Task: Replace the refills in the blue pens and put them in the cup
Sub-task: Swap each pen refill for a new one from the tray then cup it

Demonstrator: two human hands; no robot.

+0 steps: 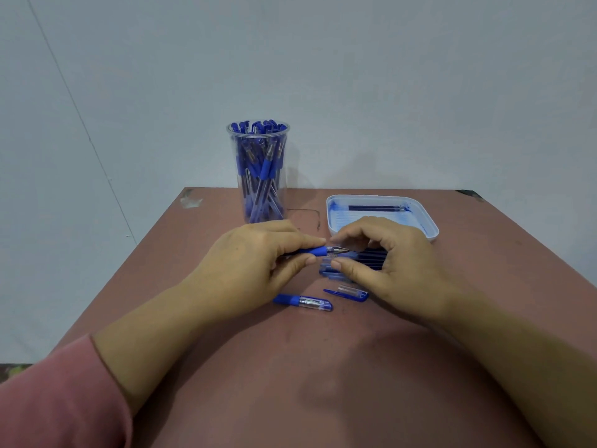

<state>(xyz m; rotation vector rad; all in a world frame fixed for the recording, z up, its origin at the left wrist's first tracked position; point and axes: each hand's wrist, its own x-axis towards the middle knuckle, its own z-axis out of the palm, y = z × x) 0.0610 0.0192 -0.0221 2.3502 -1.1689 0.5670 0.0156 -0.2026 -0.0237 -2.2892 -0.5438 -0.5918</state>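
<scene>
My left hand (258,253) grips a blue pen (318,251) by its rubber grip, tip pointing right. My right hand (384,257) pinches the pen's clear metal-tipped cone between thumb and forefinger. Under my right hand lies a bundle of blue refills (371,258), partly hidden. A second capped blue pen (303,301) and a loose pen cap (349,292) lie on the table just in front of my hands. A clear plastic cup (258,173) filled with several blue pens stands at the table's far edge, behind my left hand.
A white tray (429,227) stained with blue ink sits at the back right and holds one refill (376,208). The brown table (290,367) ends against a pale wall. A pink sleeve (58,399) covers my left forearm.
</scene>
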